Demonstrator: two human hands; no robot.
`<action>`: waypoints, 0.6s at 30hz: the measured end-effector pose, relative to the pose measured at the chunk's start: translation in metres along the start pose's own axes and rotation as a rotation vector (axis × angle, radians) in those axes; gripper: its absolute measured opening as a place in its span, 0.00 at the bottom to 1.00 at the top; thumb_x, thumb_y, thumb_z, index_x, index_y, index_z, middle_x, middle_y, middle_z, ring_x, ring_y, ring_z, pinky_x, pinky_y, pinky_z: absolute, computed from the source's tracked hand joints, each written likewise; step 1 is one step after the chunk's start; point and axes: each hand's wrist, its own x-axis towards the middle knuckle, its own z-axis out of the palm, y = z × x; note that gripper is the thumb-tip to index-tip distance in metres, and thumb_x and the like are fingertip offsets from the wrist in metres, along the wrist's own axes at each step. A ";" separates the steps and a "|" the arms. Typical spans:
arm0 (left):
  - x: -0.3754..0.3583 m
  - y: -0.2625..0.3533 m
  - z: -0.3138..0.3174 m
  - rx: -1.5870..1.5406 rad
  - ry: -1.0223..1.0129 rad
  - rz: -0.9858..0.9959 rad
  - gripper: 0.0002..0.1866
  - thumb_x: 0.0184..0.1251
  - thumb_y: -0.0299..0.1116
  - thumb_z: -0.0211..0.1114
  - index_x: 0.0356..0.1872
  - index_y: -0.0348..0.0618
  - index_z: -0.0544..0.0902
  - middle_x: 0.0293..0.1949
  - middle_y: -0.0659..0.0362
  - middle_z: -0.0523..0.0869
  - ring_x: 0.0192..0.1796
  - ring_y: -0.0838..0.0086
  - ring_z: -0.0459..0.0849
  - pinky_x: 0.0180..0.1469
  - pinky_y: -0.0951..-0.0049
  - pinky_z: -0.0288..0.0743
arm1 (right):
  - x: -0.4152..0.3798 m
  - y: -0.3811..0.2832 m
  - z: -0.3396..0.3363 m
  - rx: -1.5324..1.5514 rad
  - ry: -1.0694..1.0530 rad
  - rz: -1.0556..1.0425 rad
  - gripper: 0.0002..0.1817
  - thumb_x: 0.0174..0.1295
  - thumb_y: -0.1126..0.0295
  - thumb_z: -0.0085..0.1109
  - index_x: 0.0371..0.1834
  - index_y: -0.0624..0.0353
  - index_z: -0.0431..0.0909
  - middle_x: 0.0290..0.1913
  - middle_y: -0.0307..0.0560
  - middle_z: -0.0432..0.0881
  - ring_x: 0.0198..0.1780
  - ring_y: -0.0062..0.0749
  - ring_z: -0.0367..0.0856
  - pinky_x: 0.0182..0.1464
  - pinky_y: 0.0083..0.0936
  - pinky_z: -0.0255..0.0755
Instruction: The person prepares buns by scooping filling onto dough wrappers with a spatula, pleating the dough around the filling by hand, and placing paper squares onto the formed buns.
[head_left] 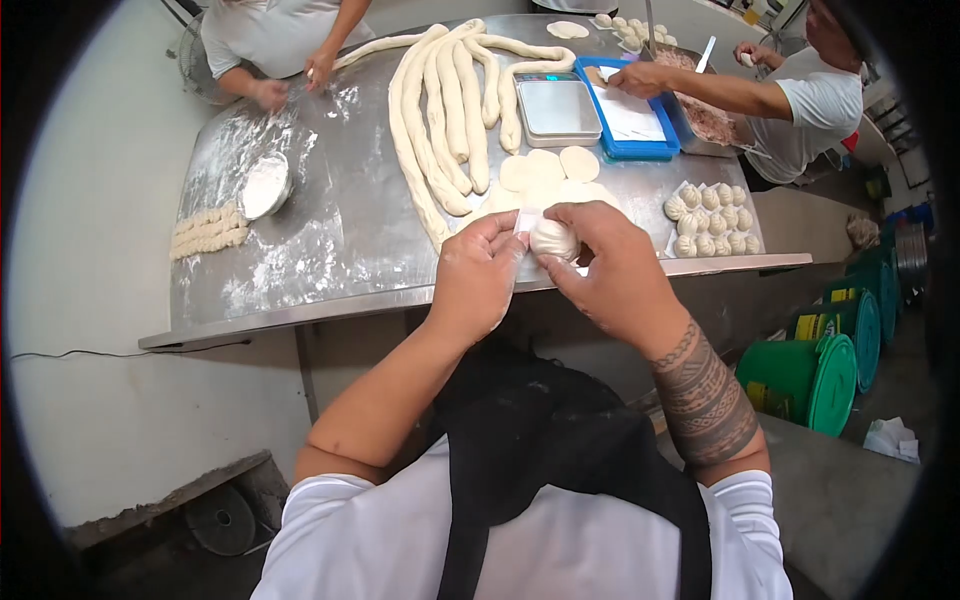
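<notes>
Resting between both hands, a small dough bun (553, 238) is pinched by the left hand (478, 275) and right hand (610, 265) above the floury desk (330, 230), near long dough ropes (440, 110).

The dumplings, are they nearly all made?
Not nearly. Done: a batch of pleated white dumplings sits at the steel table's right edge. In hand: the left hand and right hand pinch one round dough bun. Left: flat round dough wrappers and long pale dough ropes wait uncut.
</notes>
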 end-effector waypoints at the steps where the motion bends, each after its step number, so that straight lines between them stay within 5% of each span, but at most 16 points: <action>1: 0.002 -0.002 -0.003 -0.077 -0.027 -0.060 0.18 0.78 0.27 0.61 0.64 0.30 0.79 0.48 0.51 0.91 0.48 0.76 0.88 0.52 0.75 0.81 | 0.000 0.000 0.004 -0.023 0.015 0.008 0.22 0.58 0.69 0.72 0.56 0.63 0.82 0.46 0.57 0.84 0.48 0.52 0.83 0.51 0.41 0.78; 4: -0.002 -0.007 -0.009 -0.668 -0.141 -0.135 0.26 0.76 0.22 0.60 0.73 0.32 0.68 0.56 0.50 0.87 0.56 0.74 0.85 0.57 0.73 0.80 | 0.001 0.000 0.009 0.010 0.090 0.031 0.22 0.59 0.69 0.73 0.56 0.64 0.82 0.45 0.55 0.84 0.45 0.47 0.84 0.49 0.37 0.79; 7: -0.010 -0.017 -0.006 -0.570 -0.233 0.058 0.35 0.73 0.17 0.59 0.79 0.36 0.59 0.65 0.46 0.80 0.67 0.71 0.79 0.67 0.70 0.75 | 0.008 -0.001 0.010 0.234 0.080 0.241 0.21 0.61 0.69 0.73 0.56 0.65 0.82 0.45 0.50 0.86 0.42 0.34 0.84 0.46 0.32 0.78; 10: -0.016 -0.010 0.006 -0.437 -0.106 0.092 0.37 0.71 0.13 0.57 0.80 0.37 0.59 0.62 0.47 0.82 0.64 0.71 0.81 0.67 0.70 0.74 | 0.013 0.016 0.022 0.422 0.056 0.347 0.22 0.64 0.69 0.73 0.58 0.66 0.80 0.45 0.44 0.86 0.41 0.23 0.82 0.44 0.24 0.77; 14: -0.009 -0.011 -0.009 -0.243 -0.089 0.006 0.37 0.69 0.11 0.53 0.80 0.39 0.59 0.57 0.46 0.85 0.60 0.68 0.84 0.64 0.71 0.77 | 0.014 0.021 0.026 0.849 0.074 0.433 0.23 0.66 0.71 0.70 0.62 0.68 0.77 0.46 0.42 0.85 0.41 0.20 0.80 0.43 0.19 0.77; 18: 0.002 -0.021 -0.019 -0.329 -0.077 -0.054 0.38 0.65 0.09 0.51 0.78 0.42 0.61 0.63 0.44 0.80 0.62 0.65 0.83 0.62 0.70 0.80 | 0.003 0.034 0.024 0.989 0.098 0.514 0.23 0.67 0.72 0.70 0.63 0.69 0.76 0.46 0.42 0.84 0.43 0.20 0.79 0.45 0.18 0.76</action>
